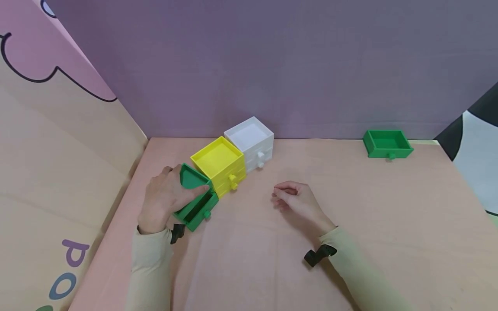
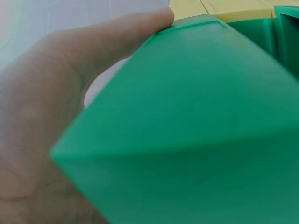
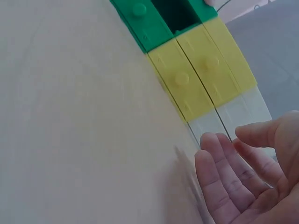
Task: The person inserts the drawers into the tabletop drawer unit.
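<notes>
My left hand (image 1: 163,203) grips a small green drawer cabinet (image 1: 199,219), thumb across its top and fingers over the far side. In the left wrist view, the cabinet's green side (image 2: 187,102) fills much of the picture. Its upper slot is a dark opening; the lower drawer, with a round knob (image 3: 139,10), sits in place. Against it stands a yellow drawer cabinet (image 1: 218,159), then a white one (image 1: 249,134). Above the table, to the right of the cabinets, my right hand (image 1: 301,203) holds nothing, its fingers loosely bent.
A loose green drawer (image 1: 380,153) with a knob lies at the back right, by the purple back panel (image 1: 311,86). The cabinets stand in a slanted row at the back left of the pink-covered table (image 1: 249,259). A printed panel (image 1: 58,172) rises at left.
</notes>
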Demonstrator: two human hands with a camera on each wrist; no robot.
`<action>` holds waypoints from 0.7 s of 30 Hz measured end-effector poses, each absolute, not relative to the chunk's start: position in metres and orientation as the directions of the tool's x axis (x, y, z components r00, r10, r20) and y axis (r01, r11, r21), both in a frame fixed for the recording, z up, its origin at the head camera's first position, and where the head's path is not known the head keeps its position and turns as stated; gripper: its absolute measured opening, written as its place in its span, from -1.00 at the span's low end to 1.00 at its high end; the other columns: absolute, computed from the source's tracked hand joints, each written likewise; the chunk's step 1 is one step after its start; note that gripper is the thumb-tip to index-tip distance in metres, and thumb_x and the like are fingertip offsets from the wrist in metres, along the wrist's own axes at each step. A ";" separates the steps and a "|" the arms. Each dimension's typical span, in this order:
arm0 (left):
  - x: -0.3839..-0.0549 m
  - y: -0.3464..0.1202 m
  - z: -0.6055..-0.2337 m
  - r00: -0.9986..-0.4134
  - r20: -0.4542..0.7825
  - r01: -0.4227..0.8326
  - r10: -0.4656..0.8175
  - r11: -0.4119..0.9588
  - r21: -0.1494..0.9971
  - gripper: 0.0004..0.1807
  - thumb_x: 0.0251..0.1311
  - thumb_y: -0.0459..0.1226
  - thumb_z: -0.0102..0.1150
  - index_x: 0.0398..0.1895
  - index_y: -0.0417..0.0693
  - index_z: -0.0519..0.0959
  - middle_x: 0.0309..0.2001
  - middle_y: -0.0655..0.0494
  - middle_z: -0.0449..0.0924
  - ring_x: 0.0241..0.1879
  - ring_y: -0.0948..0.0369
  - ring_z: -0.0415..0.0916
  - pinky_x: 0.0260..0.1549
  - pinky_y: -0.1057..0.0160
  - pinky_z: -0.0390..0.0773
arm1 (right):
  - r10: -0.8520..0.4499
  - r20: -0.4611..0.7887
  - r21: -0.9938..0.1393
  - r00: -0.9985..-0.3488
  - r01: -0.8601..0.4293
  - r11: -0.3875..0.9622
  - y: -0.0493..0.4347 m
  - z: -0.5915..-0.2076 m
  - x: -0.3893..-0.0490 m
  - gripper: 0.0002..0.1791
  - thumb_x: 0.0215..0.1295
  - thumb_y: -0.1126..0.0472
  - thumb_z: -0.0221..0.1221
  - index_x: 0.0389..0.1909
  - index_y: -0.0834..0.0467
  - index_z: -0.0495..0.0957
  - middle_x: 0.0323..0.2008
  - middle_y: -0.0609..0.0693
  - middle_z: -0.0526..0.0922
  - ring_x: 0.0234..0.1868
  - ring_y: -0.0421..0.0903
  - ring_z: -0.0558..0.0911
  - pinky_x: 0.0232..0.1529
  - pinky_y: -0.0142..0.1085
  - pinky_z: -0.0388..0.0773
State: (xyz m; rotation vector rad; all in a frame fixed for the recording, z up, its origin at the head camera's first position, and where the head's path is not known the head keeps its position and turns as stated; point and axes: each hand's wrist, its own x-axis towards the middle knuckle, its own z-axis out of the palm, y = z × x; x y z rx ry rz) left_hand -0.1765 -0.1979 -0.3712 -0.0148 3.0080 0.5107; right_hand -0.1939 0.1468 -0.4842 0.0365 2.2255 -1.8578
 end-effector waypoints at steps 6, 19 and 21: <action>-0.176 -0.198 -0.371 -0.996 -0.085 -0.020 0.008 0.946 0.324 -0.16 0.16 0.36 0.29 0.18 -0.15 0.52 -0.08 -0.19 0.58 -0.16 -0.11 0.61 -0.22 -0.08 0.68 | -0.107 -0.191 -0.963 -0.976 0.166 0.211 0.168 -0.484 -0.196 -0.58 0.53 0.20 0.26 0.22 0.43 0.58 -0.09 0.24 0.83 -0.30 -0.14 0.84 -0.20 -0.33 0.79; -0.178 -0.198 -0.373 -0.994 -0.107 -0.032 0.003 0.946 0.322 -0.08 0.16 0.39 0.27 0.28 -0.17 0.49 -0.04 -0.22 0.57 -0.15 -0.12 0.59 -0.23 -0.06 0.65 | -0.038 -0.131 -0.928 -0.991 0.109 0.356 0.226 -0.476 -0.200 -0.54 0.58 0.10 0.22 0.27 0.35 0.58 0.05 0.29 0.77 -0.23 -0.24 0.79 -0.17 -0.34 0.78; -0.178 -0.198 -0.372 -0.995 -0.101 -0.029 0.004 0.947 0.319 -0.09 0.16 0.38 0.28 0.26 -0.17 0.49 -0.05 -0.22 0.58 -0.16 -0.12 0.60 -0.23 -0.06 0.65 | -0.015 -0.120 -0.920 -0.993 0.105 0.376 0.235 -0.474 -0.201 -0.53 0.58 0.07 0.22 0.27 0.35 0.58 0.04 0.26 0.77 -0.23 -0.26 0.77 -0.17 -0.36 0.77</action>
